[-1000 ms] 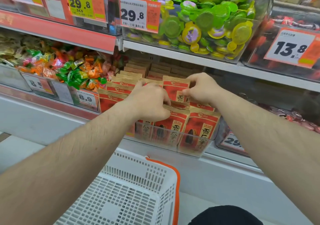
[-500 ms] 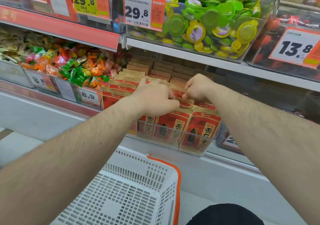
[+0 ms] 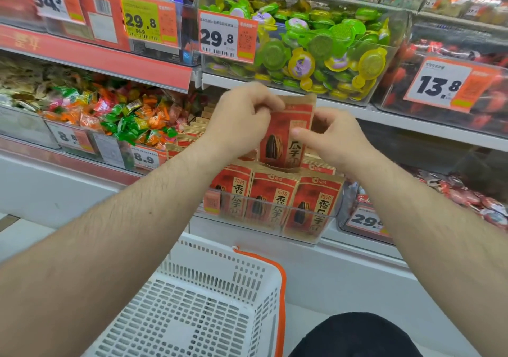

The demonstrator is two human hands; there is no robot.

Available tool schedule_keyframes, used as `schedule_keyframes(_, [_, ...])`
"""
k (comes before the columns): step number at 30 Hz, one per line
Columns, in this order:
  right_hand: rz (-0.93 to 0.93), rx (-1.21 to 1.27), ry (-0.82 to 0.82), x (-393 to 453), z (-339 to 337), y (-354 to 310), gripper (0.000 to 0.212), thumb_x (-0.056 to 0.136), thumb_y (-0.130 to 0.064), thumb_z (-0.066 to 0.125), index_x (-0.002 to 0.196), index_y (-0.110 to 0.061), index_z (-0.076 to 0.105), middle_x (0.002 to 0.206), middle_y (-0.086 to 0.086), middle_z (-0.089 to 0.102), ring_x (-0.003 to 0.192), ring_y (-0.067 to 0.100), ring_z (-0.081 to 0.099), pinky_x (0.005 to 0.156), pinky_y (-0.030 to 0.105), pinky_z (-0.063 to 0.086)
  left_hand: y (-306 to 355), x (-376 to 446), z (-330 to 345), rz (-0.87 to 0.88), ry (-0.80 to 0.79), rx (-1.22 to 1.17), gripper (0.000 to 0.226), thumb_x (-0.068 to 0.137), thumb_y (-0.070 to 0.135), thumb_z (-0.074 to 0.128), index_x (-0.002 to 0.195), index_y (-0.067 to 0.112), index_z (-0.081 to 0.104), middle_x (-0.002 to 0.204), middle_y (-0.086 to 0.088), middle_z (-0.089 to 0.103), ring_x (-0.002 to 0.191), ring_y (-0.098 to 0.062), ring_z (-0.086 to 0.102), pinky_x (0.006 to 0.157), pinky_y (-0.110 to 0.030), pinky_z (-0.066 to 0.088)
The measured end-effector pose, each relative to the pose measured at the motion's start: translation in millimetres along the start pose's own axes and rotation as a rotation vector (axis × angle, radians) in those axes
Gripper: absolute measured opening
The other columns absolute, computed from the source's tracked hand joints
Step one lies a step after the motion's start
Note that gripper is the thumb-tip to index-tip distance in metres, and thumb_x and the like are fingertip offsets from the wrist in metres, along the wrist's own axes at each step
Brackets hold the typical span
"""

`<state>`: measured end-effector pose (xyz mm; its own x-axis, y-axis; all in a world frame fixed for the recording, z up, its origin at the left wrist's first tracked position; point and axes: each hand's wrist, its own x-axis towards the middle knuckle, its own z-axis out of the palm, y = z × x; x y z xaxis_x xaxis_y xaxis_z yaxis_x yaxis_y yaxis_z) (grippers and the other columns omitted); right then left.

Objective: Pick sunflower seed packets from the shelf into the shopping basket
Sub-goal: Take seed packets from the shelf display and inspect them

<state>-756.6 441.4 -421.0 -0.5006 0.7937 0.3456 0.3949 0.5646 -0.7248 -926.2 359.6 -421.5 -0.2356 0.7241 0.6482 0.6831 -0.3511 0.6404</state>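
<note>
A red and tan sunflower seed packet (image 3: 286, 134) is lifted partly out of its row, upright, above the clear shelf bin (image 3: 275, 219). My left hand (image 3: 242, 120) grips its upper left edge. My right hand (image 3: 332, 139) pinches its right side with thumb and fingers. Rows of the same seed packets (image 3: 270, 197) stand in the bin below and behind. The white perforated shopping basket (image 3: 209, 296) with an orange rim sits low in front of the shelf, with nothing visible in it.
A clear bin of green and yellow jelly cups (image 3: 316, 49) sits on the shelf just above my hands. Wrapped candies (image 3: 132, 117) fill the bin to the left, red wrapped sweets (image 3: 472, 202) the bin to the right. A dark knee (image 3: 357, 337) shows at bottom right.
Both hands were down among the packets in the bin; now they have pulled one packet up out of the row and hold it raised.
</note>
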Motion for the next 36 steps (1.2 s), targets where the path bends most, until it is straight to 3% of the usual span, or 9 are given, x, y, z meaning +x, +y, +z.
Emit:
schedule_keyframes(5, [-0.160, 0.069, 0.153, -4.9, 11.2, -46.8, 0.028, 0.079, -0.039, 0.070, 0.086, -0.012, 0.072, 0.087, 0.015, 0.073, 0.079, 0.036, 0.067, 0.071, 0.049, 0.057, 15.9, 0.3, -21.4, -0.087, 0.283, -0.380, 0.035, 0.089, -0.002, 0.051, 0.077, 0.029, 0.061, 0.075, 0.013, 0.063, 0.067, -0.004, 0.060, 0.061, -0.025, 0.052])
schedule_keyframes(9, [-0.153, 0.209, 0.082, -16.3, 24.4, -72.5, 0.024, 0.086, -0.027, 0.071, 0.086, -0.003, 0.071, 0.073, 0.008, 0.070, 0.058, 0.016, 0.066, 0.052, 0.031, 0.051, 19.2, -11.7, -38.7, -0.037, 0.397, -0.446, 0.021, 0.092, 0.003, 0.050, 0.093, 0.024, 0.051, 0.088, 0.005, 0.057, 0.076, -0.001, 0.054, 0.073, -0.024, 0.049])
schedule_keyframes(12, [-0.040, 0.282, 0.012, -30.7, 44.1, -73.3, 0.017, 0.092, -0.017, 0.067, 0.086, -0.001, 0.068, 0.063, 0.002, 0.063, 0.043, 0.005, 0.054, 0.043, 0.022, 0.041, 14.2, -30.5, -43.1, -0.199, 0.376, -0.623, 0.016, 0.099, 0.006, 0.048, 0.107, 0.020, 0.048, 0.096, -0.004, 0.065, 0.082, -0.011, 0.064, 0.077, -0.033, 0.057])
schedule_keyframes(14, [0.029, 0.257, -0.043, -41.6, 60.2, -65.9, 0.018, 0.093, -0.020, 0.067, 0.082, -0.006, 0.069, 0.062, -0.003, 0.065, 0.042, 0.001, 0.054, 0.044, 0.019, 0.041, 2.1, -49.6, -41.0, -0.382, 0.322, -0.596, 0.012, 0.101, 0.017, 0.048, 0.102, 0.022, 0.059, 0.095, -0.006, 0.070, 0.084, -0.018, 0.069, 0.086, -0.046, 0.059])
schedule_keyframes(16, [0.118, 0.230, -0.099, -53.6, 76.8, -55.4, 0.023, 0.095, -0.027, 0.064, 0.080, -0.010, 0.070, 0.064, -0.006, 0.069, 0.047, -0.001, 0.058, 0.047, 0.021, 0.044, -11.8, -73.8, -36.0, -0.517, 0.275, -0.570, 0.025, 0.102, 0.023, 0.046, 0.091, 0.021, 0.068, 0.098, -0.014, 0.073, 0.092, -0.033, 0.071, 0.087, -0.057, 0.057])
schedule_keyframes(21, [0.288, 0.319, -0.086, -76.2, 115.7, -32.8, 0.042, 0.098, -0.039, 0.056, 0.079, -0.002, 0.067, 0.074, 0.015, 0.071, 0.065, 0.026, 0.066, 0.071, 0.046, 0.056, -30.6, -123.6, -24.2, -0.715, 0.234, -0.679, 0.032, 0.108, 0.019, 0.040, 0.096, 0.013, 0.069, 0.090, -0.009, 0.077, 0.080, -0.022, 0.073, 0.071, -0.036, 0.060])
schedule_keyframes(26, [0.324, 0.331, -0.099, -90.8, 143.6, -20.3, 0.048, 0.098, -0.038, 0.056, 0.082, 0.006, 0.064, 0.080, 0.022, 0.069, 0.065, 0.023, 0.062, 0.071, 0.050, 0.054, -51.0, -156.2, -23.4, -0.811, 0.216, -0.757, 0.035, 0.108, 0.023, 0.040, 0.110, 0.003, 0.069, 0.103, -0.018, 0.075, 0.091, -0.031, 0.073, 0.081, -0.042, 0.061])
schedule_keyframes(31, [0.354, 0.356, -0.145, -101.9, 161.8, -14.4, 0.051, 0.099, -0.041, 0.055, 0.078, 0.004, 0.065, 0.073, 0.019, 0.067, 0.061, 0.018, 0.060, 0.063, 0.035, 0.046, -62.2, -176.4, -29.6, -0.906, 0.244, -0.821, 0.035, 0.106, 0.023, 0.042, 0.112, -0.001, 0.067, 0.103, -0.020, 0.074, 0.089, -0.032, 0.072, 0.078, -0.040, 0.061])
schedule_keyframes(36, [0.414, 0.462, -0.218, -108.8, 163.9, -8.9, 0.043, 0.101, -0.029, 0.054, 0.067, -0.003, 0.060, 0.045, -0.005, 0.053, 0.037, 0.005, 0.045, 0.043, 0.018, 0.035, -66.7, -190.3, -33.6, -0.949, 0.223, -0.924, 0.039, 0.106, 0.024, 0.039, 0.111, -0.002, 0.067, 0.102, -0.021, 0.074, 0.089, -0.033, 0.072, 0.076, -0.042, 0.061])
